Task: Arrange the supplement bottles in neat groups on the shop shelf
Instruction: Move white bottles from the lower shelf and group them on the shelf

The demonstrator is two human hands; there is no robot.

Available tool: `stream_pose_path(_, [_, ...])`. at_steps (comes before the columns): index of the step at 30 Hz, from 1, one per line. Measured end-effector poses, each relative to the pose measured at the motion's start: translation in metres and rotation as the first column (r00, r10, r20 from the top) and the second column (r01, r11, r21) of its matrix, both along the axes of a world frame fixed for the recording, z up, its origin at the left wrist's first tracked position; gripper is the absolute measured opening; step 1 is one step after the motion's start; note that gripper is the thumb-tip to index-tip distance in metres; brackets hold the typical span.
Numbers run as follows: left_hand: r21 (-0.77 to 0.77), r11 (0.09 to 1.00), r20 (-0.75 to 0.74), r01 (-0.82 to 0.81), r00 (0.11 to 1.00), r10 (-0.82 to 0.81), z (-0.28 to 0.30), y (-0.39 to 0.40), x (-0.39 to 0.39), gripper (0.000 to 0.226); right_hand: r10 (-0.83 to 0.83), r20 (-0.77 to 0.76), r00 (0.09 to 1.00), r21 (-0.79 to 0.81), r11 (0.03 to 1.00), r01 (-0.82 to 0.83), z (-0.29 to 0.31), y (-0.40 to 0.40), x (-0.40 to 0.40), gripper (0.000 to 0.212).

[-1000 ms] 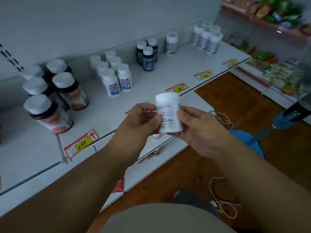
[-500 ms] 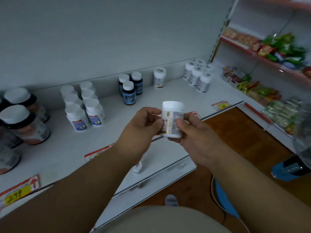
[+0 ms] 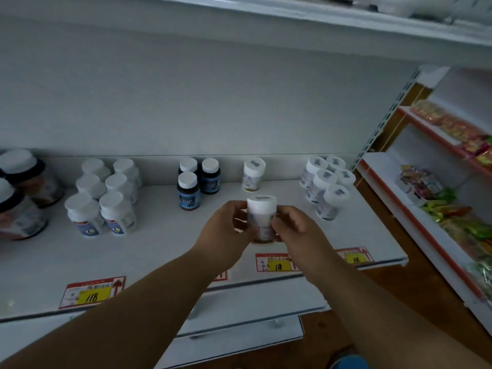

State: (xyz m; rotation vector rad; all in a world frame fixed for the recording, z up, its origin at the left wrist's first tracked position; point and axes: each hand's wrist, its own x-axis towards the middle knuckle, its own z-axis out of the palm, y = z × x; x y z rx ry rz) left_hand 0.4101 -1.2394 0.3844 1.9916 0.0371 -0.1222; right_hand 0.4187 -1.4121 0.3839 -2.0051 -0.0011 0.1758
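Your left hand (image 3: 226, 227) and right hand (image 3: 295, 230) both pinch the white bottle (image 3: 261, 218), fingers curled on its sides, holding it over the shelf (image 3: 159, 251) near the lone bottle (image 3: 253, 173) at the back. From left to right stand the big dark jars (image 3: 24, 193), six white bottles (image 3: 106, 195), three blue bottles (image 3: 198, 182), then five white ones (image 3: 326, 186) far right. Set yours down carelessly and it may tip or knock the blue trio. All caps are on; contents cannot be seen, though an amber tint shows at your bottle's base.
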Motion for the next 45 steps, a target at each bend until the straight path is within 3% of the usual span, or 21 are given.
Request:
stream_pose_path(4, [0.07,0.997,-0.016,-0.016,1.0,0.017,-0.015,-0.011,0.026,0.044,0.048,0.076,0.996,-0.201,0.979,-0.032,-0.007,-0.005,0.024,0.037])
stream_pose_path(9, [0.187,0.982,0.042,-0.022,0.999,0.014,-0.025,-0.027,0.059,0.039,0.082,0.098,0.992,-0.196,0.979,-0.062,-0.027,-0.02,0.06,0.067])
stream_pose_path(15, [0.212,0.975,0.055,-0.069,0.997,0.059,-0.032,-0.043,0.095,0.029,0.141,0.268,0.953,-0.346,0.937,-0.041,-0.04,-0.029,0.1,0.041])
stream_pose_path(23, [0.122,0.952,0.044,-0.281,0.96,0.277,-0.046,-0.065,0.112,0.024,0.234,0.335,0.913,-0.581,0.814,0.004,-0.033,-0.032,0.152,0.047])
stream_pose_path(31, [0.158,0.923,0.029,-0.35,0.936,0.35,-0.051,-0.065,0.116,0.031,0.254,0.333,0.908,-0.573,0.819,-0.019,-0.027,-0.023,0.175,0.042])
stream_pose_path(37, [0.253,0.917,0.058,-0.308,0.951,0.303,-0.044,-0.062,0.113,0.03,0.23,0.344,0.91,-0.588,0.809,0.018,-0.027,-0.021,0.166,0.05])
stream_pose_path(42, [0.24,0.936,0.098,-0.259,0.965,0.242,-0.032,-0.052,0.092,0.036,0.24,0.431,0.87,-0.655,0.747,0.118,-0.02,-0.017,0.138,0.059])
stream_pose_path(45, [0.23,0.951,0.153,-0.207,0.973,0.175,-0.022,-0.042,0.069,0.034,0.232,0.472,0.851,-0.61,0.783,0.125,-0.013,-0.012,0.11,0.062])
